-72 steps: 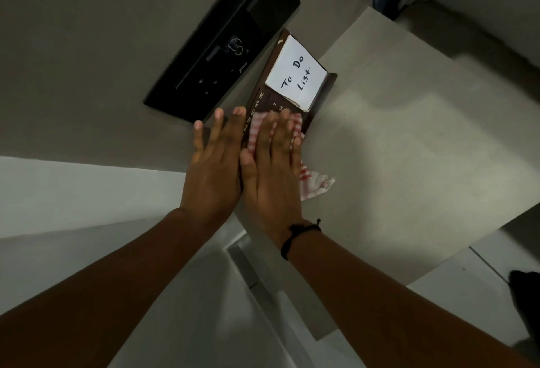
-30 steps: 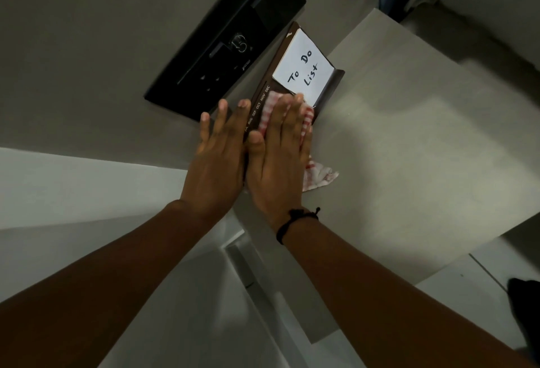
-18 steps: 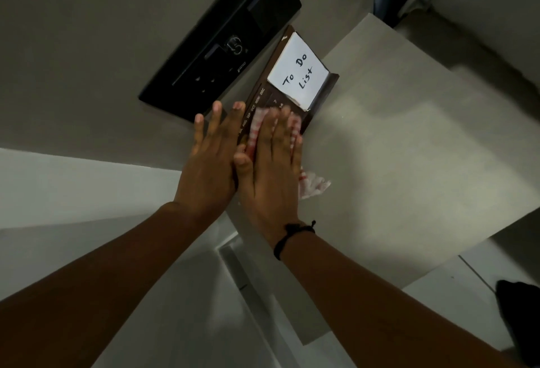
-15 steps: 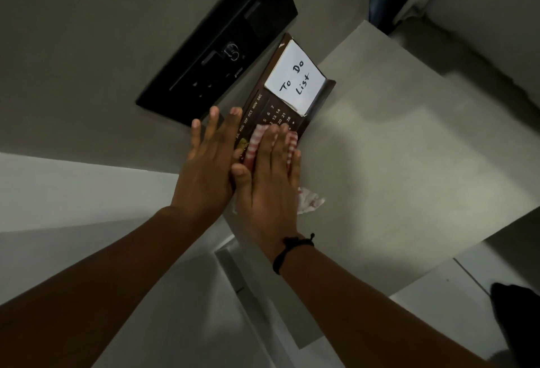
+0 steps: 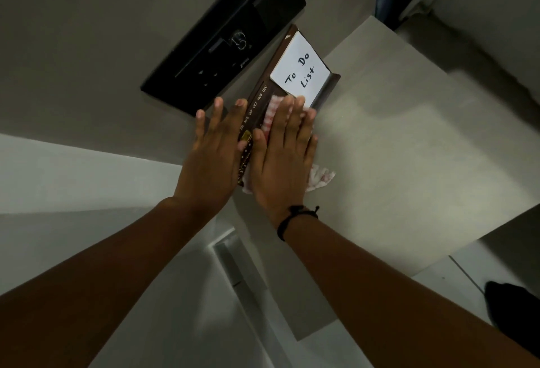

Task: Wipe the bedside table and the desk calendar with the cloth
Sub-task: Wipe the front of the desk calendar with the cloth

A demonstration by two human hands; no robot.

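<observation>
While the right hand (image 5: 280, 160) presses the cloth (image 5: 320, 177) flat-palmed against the desk calendar (image 5: 258, 99), the left hand (image 5: 211, 154), fingers extended and grasping nothing, braces its wall-side edge below the black wall panel (image 5: 228, 34) on the bedside table (image 5: 409, 148).

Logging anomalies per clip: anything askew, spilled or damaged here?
Nothing stands out. The right hand presses the checked cloth flat on the desk calendar, the left hand steadies its edge, and the "To Do List" note sits intact.

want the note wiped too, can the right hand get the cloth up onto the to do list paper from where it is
Probably yes. The right hand presses the cloth flat on the desk calendar, fingertips already at the To Do List note's lower edge, with nothing between them.
</observation>
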